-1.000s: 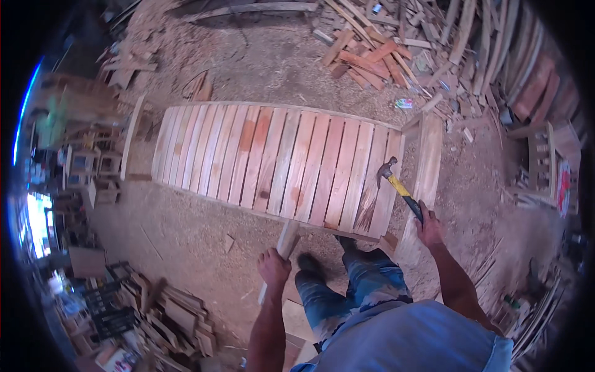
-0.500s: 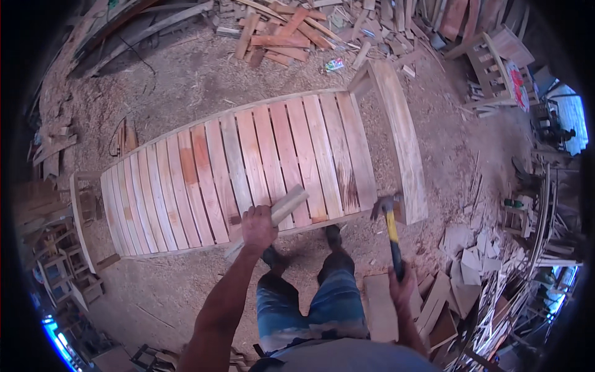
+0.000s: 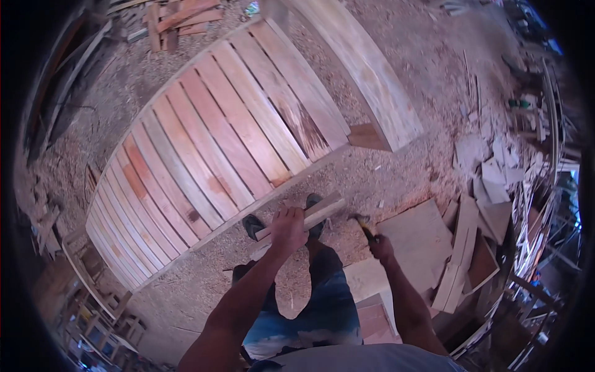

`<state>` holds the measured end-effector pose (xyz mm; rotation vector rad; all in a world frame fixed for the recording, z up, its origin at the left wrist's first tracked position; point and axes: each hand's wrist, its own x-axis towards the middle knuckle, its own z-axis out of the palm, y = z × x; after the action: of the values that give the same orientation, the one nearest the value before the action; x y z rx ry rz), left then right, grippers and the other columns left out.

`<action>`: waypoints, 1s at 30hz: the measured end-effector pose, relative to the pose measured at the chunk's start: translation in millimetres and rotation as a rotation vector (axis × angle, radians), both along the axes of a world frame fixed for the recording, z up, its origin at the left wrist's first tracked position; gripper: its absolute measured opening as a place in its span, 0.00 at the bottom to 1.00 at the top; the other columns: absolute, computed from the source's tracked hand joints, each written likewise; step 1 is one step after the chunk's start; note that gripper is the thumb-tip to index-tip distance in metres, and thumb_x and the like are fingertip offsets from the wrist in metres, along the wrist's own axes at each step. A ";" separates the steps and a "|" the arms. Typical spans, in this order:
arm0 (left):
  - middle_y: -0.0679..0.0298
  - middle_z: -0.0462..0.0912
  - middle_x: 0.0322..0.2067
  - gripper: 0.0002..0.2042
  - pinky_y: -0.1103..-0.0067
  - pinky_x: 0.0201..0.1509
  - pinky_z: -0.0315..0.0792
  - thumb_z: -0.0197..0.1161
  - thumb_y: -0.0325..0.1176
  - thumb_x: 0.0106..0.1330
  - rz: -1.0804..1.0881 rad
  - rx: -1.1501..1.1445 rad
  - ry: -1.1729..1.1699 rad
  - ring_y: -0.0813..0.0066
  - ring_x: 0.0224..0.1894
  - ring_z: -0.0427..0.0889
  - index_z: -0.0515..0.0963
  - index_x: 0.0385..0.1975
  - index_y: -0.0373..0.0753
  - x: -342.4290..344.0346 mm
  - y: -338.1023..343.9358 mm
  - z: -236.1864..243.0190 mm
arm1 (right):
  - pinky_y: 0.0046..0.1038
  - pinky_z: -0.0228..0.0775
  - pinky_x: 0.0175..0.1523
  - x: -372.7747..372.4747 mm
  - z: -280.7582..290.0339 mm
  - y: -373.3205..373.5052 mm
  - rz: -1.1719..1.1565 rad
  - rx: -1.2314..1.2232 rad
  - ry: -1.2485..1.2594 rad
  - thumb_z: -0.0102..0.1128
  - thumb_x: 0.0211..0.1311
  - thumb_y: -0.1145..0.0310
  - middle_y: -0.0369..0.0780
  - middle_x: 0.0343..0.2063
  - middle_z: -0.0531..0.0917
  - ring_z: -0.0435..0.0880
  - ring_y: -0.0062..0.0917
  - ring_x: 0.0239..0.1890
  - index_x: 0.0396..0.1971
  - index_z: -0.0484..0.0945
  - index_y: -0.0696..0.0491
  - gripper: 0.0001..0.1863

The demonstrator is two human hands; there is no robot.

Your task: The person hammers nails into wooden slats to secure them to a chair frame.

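My left hand [image 3: 289, 230] is wrapped around a short piece of wood [image 3: 327, 207], perhaps two strips together, in front of my legs. It is apart from the slatted wooden bed frame [image 3: 217, 121], whose near edge runs just beyond my feet. In my right hand [image 3: 380, 249] is a claw hammer [image 3: 364, 227] with a yellow and black handle, its head pointing away from me over the ground. My fingers hide the middle of the wood and the lower part of the hammer's handle.
A thick raised end rail [image 3: 378, 93] stands at the frame's right end. Flat boards [image 3: 421, 235] and offcuts [image 3: 496, 167] lie on the right. Reddish scrap wood [image 3: 183, 22] is piled at the far side. Shavings cover the ground [image 3: 167, 304].
My view has turned toward the right. My left hand has carried the wood off the slats to in front of my legs. The hammer has moved away from the end rail.
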<state>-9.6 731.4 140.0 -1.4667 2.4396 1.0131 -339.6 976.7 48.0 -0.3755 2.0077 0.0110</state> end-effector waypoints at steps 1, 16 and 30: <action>0.55 0.84 0.45 0.24 0.60 0.62 0.73 0.79 0.36 0.49 -0.049 0.020 0.106 0.54 0.54 0.82 0.80 0.47 0.38 -52.7 4.5 -17.8 | 0.28 0.72 0.22 -68.9 -28.3 47.1 0.094 -0.058 0.193 0.68 0.68 0.64 0.38 0.23 0.85 0.82 0.21 0.20 0.63 0.80 0.60 0.27; 0.50 0.85 0.52 0.27 0.55 0.64 0.75 0.79 0.32 0.53 -0.103 0.058 -0.027 0.47 0.59 0.82 0.79 0.54 0.37 -84.7 -24.9 -294.2 | 0.50 0.76 0.64 -30.0 -191.0 -21.6 0.059 -0.306 0.281 0.62 0.70 0.69 0.59 0.57 0.85 0.84 0.58 0.59 0.80 0.61 0.50 0.39; 0.46 0.81 0.58 0.31 0.52 0.69 0.71 0.75 0.38 0.57 -0.076 -0.335 0.186 0.37 0.66 0.76 0.75 0.62 0.39 -68.0 -80.5 -389.9 | 0.47 0.78 0.59 70.5 -266.8 -26.9 -0.003 -0.532 0.668 0.69 0.66 0.67 0.53 0.49 0.83 0.84 0.53 0.51 0.72 0.73 0.52 0.34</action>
<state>-77.6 650.9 -249.9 -1.4074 2.8903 0.7858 -269.1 949.8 -218.8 -0.7828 2.6623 -0.4619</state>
